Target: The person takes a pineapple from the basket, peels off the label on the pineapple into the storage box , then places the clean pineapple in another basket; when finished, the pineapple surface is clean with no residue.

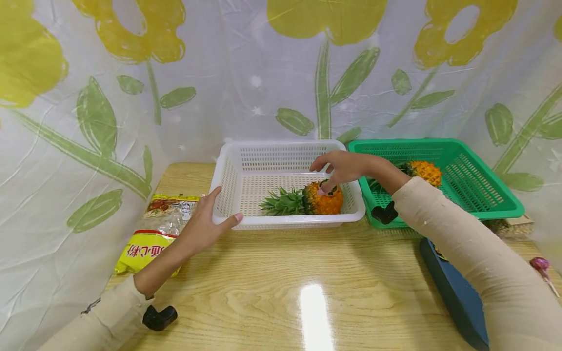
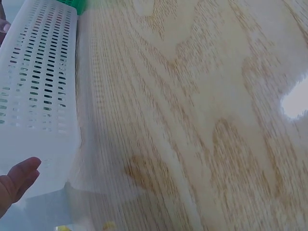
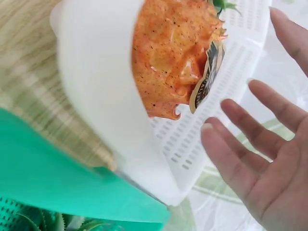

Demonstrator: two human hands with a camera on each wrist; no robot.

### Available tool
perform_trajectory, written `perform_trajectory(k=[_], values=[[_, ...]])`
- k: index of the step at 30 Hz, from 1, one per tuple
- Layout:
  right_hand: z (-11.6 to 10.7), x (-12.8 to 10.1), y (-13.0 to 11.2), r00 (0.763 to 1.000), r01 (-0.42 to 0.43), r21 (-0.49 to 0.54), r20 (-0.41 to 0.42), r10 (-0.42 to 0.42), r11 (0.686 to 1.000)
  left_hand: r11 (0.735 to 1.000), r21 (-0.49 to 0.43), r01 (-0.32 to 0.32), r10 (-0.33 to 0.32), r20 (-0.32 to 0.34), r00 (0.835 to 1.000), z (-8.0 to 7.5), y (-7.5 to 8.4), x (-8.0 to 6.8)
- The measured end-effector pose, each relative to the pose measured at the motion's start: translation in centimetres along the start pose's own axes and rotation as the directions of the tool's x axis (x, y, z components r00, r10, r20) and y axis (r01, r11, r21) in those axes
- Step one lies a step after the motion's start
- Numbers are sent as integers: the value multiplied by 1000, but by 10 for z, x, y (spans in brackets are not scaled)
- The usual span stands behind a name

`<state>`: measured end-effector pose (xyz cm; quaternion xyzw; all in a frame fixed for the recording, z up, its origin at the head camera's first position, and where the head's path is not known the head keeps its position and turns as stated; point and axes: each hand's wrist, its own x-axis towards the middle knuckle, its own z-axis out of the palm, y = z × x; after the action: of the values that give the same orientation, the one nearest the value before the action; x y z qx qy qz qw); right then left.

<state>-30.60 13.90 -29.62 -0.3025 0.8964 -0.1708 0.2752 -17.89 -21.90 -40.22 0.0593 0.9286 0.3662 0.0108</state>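
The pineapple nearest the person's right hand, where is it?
In the head view, the pineapple lies toward the right end of the white basket, left of the green basket.

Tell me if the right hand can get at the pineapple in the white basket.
Likely yes: the right hand, open and empty, is right over that pineapple, and the white basket has no lid on, so nothing seems to block the way.

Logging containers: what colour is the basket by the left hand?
The basket is white, clearest in the head view.
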Motion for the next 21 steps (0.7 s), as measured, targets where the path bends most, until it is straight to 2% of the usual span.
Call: perform_trajectory(k=[10,16,21], values=[[-5,15,-4,995,-68,-82,65,73,994,1000,-26,-6,6,3,1000,0,-1,0],[-7,26,-1,984,-95,-123,135,112,988,999,-44,-8,8,8,1000,0,-1,-1],[-7,32,1,972,-118,-108,193,137,987,998,-53,-19,19,6,1000,0,-1,0]])
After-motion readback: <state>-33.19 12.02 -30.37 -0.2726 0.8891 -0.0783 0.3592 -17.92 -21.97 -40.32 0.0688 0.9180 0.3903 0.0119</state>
